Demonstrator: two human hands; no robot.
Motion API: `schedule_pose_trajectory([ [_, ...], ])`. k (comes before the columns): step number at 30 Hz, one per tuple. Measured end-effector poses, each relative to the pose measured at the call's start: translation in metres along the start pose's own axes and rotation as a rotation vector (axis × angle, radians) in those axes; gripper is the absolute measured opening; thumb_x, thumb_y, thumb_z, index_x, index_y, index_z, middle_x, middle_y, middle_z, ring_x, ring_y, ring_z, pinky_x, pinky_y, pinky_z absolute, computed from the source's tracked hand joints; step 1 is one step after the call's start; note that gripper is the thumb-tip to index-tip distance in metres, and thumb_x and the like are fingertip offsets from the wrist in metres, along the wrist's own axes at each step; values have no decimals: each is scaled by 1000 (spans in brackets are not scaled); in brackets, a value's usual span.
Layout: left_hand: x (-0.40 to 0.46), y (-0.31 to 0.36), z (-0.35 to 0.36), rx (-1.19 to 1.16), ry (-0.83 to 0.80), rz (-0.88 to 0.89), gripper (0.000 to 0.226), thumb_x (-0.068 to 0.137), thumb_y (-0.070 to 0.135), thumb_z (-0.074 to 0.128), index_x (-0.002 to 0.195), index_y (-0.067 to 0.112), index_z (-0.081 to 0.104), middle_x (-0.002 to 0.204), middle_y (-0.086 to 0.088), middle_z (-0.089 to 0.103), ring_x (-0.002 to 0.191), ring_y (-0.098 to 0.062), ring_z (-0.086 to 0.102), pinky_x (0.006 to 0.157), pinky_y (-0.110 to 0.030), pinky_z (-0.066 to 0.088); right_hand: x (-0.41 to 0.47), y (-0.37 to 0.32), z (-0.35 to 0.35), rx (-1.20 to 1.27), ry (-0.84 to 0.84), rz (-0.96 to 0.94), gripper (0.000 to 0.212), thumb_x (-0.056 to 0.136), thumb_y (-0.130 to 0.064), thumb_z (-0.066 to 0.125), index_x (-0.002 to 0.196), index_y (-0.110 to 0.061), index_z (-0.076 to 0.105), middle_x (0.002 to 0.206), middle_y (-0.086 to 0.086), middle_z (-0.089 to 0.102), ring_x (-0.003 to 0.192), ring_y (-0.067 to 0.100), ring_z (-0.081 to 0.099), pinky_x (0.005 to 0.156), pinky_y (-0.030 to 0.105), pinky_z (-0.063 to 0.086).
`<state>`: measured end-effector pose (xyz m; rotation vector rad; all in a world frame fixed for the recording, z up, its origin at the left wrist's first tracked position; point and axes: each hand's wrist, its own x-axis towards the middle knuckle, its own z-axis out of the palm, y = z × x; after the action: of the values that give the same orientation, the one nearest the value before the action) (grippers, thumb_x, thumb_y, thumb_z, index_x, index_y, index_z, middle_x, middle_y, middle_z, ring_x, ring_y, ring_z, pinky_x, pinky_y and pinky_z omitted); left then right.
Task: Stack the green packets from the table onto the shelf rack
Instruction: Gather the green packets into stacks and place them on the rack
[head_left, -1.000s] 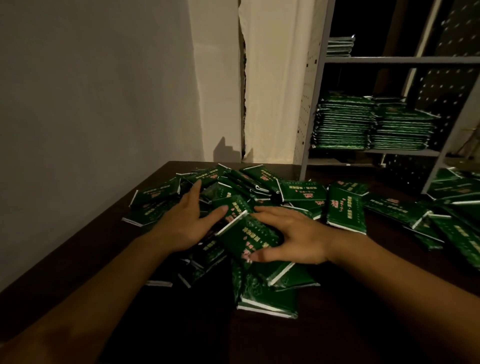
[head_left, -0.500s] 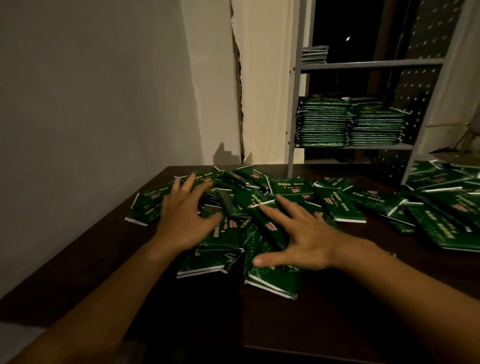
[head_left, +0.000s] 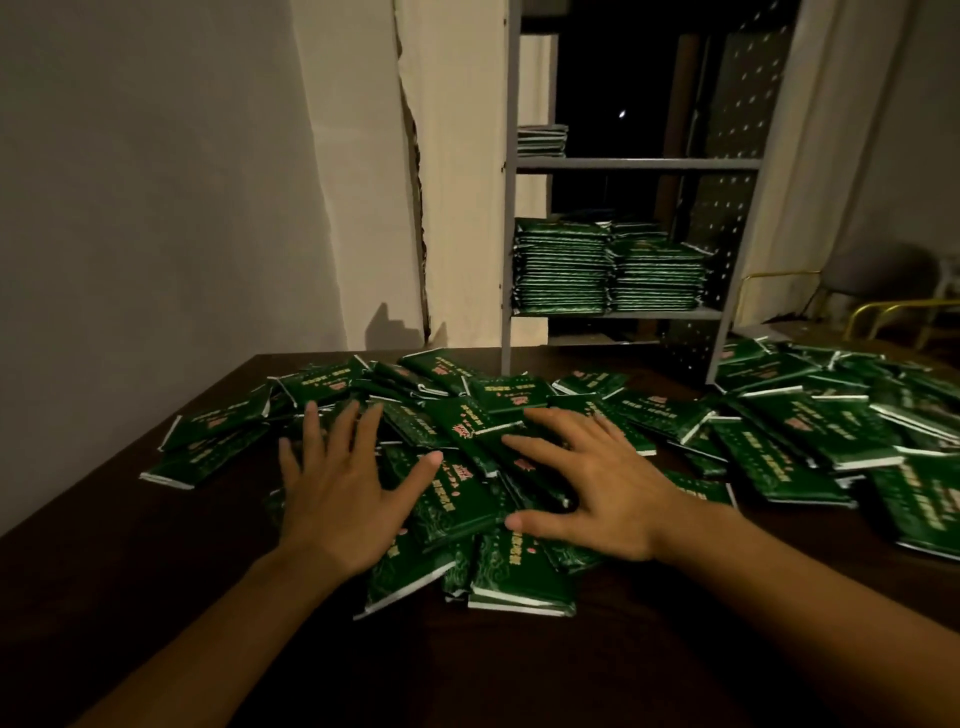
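While both hands' spread fingers (head_left: 363, 431) press down, green packets (head_left: 467, 499) beneath

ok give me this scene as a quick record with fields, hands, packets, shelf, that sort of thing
left hand: left hand lies flat, fingers spread, on the loose packets
right hand: right hand lies flat, fingers spread, on the same heap
loose packets: green packets scattered and overlapping on the dark table
second heap: more packets at the right side of the table
shelf rack: grey shelf rack behind the table
stacked so far: two neat stacks side by side on the lower shelf, a small pile on the upper one
held: nothing lifted
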<state>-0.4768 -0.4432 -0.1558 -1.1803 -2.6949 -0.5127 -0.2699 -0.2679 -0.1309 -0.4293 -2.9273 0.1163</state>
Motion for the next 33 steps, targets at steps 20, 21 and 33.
schedule_pose_trajectory([
  [20, -11, 144, 29, 55, 127, 242, 89, 85, 78, 11, 152, 21, 22, 161, -5, 25, 154, -26, 14, 126, -52, 6, -48, 96, -8, 147, 21, 156, 57, 98, -64, 32, 147, -35, 41, 143, -9, 42, 131, 13, 43, 109, 41, 40],
  [21, -7, 147, 32, 87, 71, 259, 87, 87, 77, 6, 156, 26, 15, 166, -2, 14, 155, -24, 4, 126, -51, 2, -47, 98, -12, 187, 19, 146, 54, 99, -63, 31, 143, -36, 46, 140, -10, 46, 129, 12, 45, 107, 40, 41],
  [33, 44, 174, 23, 27, -158, 215, 52, 91, 64, 35, 125, 27, 49, 122, 4, 53, 122, -21, 45, 113, -46, 30, 7, 114, -21, 113, -75, 350, 88, 81, -80, 48, 152, -31, 28, 152, 3, 44, 140, 28, 35, 115, 47, 29],
])
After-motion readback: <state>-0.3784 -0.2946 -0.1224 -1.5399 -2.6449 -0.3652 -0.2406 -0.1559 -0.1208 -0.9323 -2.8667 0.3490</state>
